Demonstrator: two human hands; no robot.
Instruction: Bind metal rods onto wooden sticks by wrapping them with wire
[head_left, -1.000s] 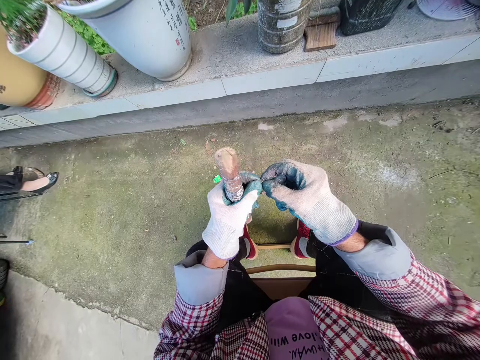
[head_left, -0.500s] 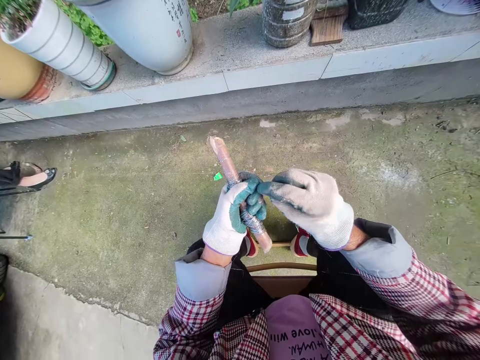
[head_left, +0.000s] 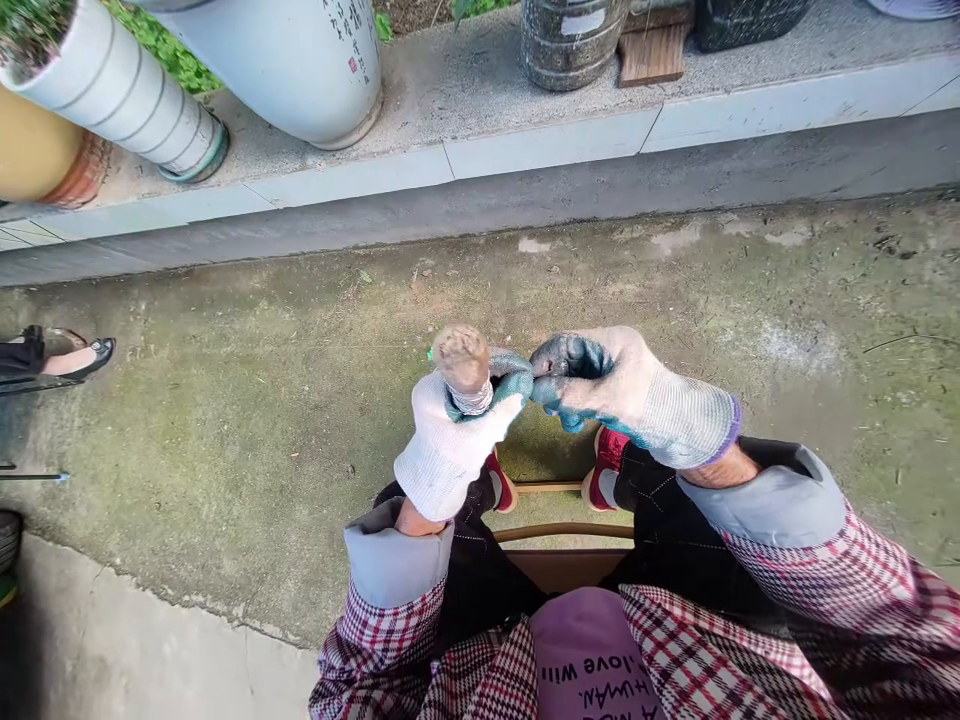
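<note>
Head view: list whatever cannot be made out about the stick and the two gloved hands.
- Stick: head view, only its end and a bit of wire wrap show; the left hand hides the rest.
- Right hand: head view, its curled fingers hide whether it pinches anything.
- Another person's shoe: head view, the person is cut off by the left edge.

Pale wooden stick (head_left: 462, 362), lower length hidden in gloved left hand (head_left: 450, 440), large white ceramic pot (head_left: 300, 60) cut off by top edge, another person's black shoe (head_left: 97, 350) cut at left edge
</note>
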